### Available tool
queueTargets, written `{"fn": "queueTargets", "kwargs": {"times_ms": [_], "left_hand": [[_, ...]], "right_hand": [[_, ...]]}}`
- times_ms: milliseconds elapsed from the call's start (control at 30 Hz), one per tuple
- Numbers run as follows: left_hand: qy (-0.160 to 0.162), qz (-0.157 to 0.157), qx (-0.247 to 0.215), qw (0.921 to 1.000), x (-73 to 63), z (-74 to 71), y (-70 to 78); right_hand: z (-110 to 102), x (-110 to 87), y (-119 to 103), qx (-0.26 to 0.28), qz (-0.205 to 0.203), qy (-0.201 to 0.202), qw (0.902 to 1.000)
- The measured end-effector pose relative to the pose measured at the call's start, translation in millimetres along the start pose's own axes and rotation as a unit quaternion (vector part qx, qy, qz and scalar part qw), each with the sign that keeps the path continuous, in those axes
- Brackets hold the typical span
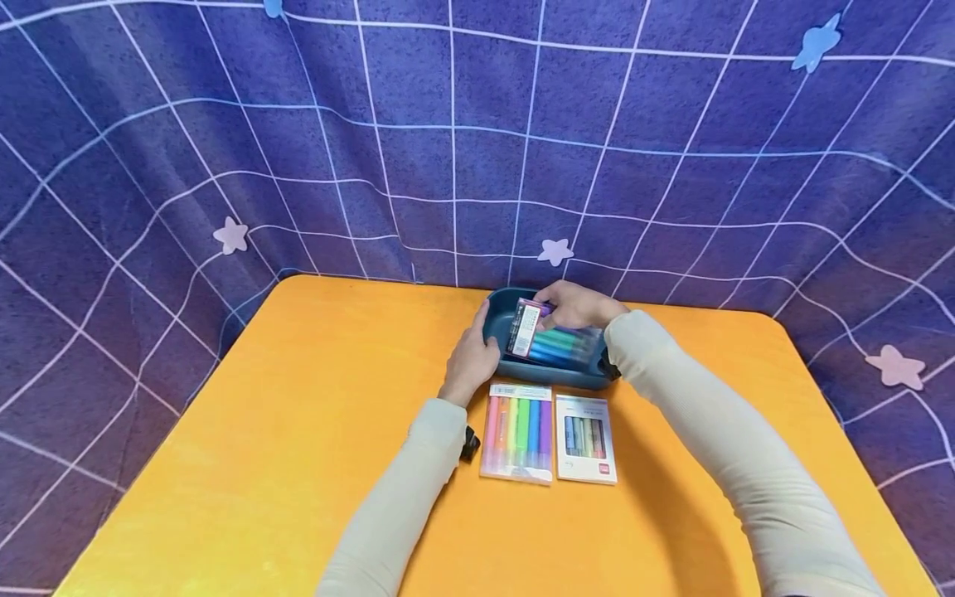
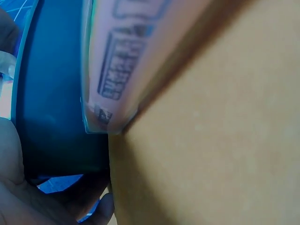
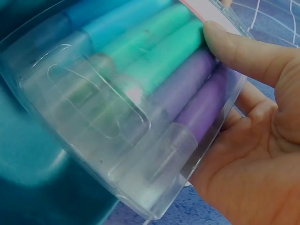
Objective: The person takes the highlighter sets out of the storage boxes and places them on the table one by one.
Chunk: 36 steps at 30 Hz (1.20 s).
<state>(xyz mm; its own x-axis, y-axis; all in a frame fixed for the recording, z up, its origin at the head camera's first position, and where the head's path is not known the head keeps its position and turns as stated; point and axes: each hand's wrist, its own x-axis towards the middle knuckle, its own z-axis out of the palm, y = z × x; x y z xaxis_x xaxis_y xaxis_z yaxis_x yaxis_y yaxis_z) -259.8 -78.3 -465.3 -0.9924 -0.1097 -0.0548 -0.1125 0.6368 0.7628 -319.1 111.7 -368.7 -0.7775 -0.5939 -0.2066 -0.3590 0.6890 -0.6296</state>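
Note:
A dark teal plastic bin (image 1: 552,375) stands near the far edge of the table. My left hand (image 1: 472,361) grips its left end, the thumb at the rim and the other fingers round the outside. With my right hand (image 1: 574,305) I hold a clear pack of markers (image 1: 559,344), tilted over and partly inside the bin. Blue, green and purple markers (image 3: 154,70) show through its plastic in the right wrist view, where the thumb (image 3: 234,49) presses on one face and the fingers lie behind. A white label with a barcode (image 1: 525,327) covers one end.
In front of the bin lie a clear pack of rainbow-coloured markers (image 1: 517,435) and, to its right, a white box with a window (image 1: 586,439). The orange table (image 1: 298,431) ends at a blue grid-patterned curtain (image 1: 418,174) with stars.

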Motion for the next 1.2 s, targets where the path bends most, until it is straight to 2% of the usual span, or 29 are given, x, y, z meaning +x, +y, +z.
{"fn": "queueTargets", "kwargs": {"times_ms": [200, 600, 833, 967, 1200], "left_hand": [[0.003, 0.003, 0.005, 1.0, 1.9, 0.7, -2.1], [0.008, -0.007, 0.014, 0.9998, -0.9, 2.0, 0.7], [0.017, -0.008, 0.033, 0.9993, -1.5, 0.8, 5.9], [0.019, -0.005, 0.036, 0.9992, -1.3, 1.0, 6.9], [0.021, -0.018, 0.012, 0.9996, -1.6, 2.7, 3.3]], "right_hand": [[-2, -2.6, -1, -0.024, -0.003, 0.01, 0.9997], [-8, -14.1, -13, -0.038, 0.001, 0.042, 0.9984], [-15, -22.2, -18, -0.014, 0.001, 0.046, 0.9988], [-18, -26.8, -18, -0.018, 0.006, 0.052, 0.9985], [-19, -31.3, -19, -0.022, -0.006, 0.059, 0.998]]}}
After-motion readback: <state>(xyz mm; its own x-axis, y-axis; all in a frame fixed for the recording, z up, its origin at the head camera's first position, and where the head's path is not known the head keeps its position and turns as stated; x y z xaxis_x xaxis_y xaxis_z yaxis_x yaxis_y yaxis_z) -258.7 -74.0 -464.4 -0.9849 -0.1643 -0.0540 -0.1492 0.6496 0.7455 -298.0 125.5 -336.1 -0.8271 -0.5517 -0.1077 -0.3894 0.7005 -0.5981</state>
